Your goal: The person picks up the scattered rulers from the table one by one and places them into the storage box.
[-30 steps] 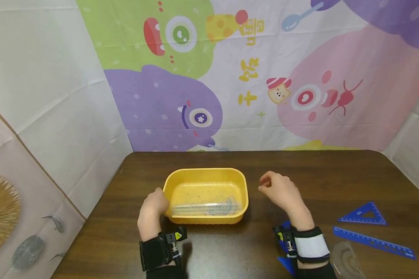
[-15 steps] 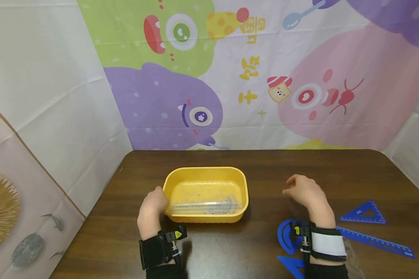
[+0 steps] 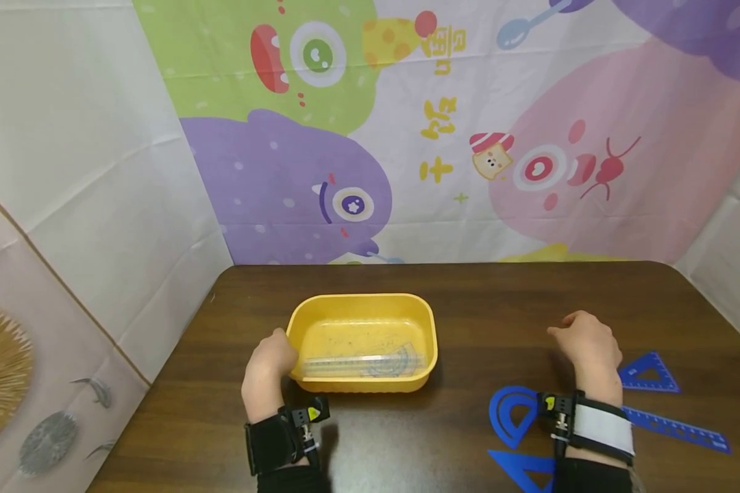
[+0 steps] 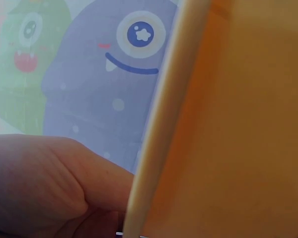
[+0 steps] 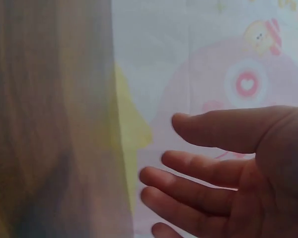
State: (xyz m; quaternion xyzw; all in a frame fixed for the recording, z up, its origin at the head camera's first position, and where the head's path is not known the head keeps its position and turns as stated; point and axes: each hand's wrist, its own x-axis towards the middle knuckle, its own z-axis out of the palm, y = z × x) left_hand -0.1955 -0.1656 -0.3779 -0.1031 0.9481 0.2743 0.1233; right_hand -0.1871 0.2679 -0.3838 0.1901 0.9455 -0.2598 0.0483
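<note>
A yellow plastic basin (image 3: 370, 385) stands on the table left of the middle, with a clear ruler (image 3: 336, 366) and a clear protractor (image 3: 397, 361) lying inside. My left hand (image 3: 271, 359) grips the basin's left rim; in the left wrist view the thumb lies against the outside of the wall, and the other fingers are mostly hidden. Over the right part of the table, my right hand (image 3: 592, 346) holds nothing. Its thumb and fingers (image 5: 193, 168) are relaxed and apart in the right wrist view. Just beside that hand lies a blue set square (image 3: 666, 373).
A blue ruler (image 3: 684, 428), a blue protractor (image 3: 501, 421) and another blue set square (image 3: 512, 462) lie around the right forearm, which partly covers some of them. Behind the table hangs a cartoon-printed cloth (image 3: 432, 226); pale cloth (image 3: 99, 171) closes the left side.
My right hand has moved right, away from the basin, uncovering the blue protractor and the nearer set square. The left hand and the basin have stayed in place.
</note>
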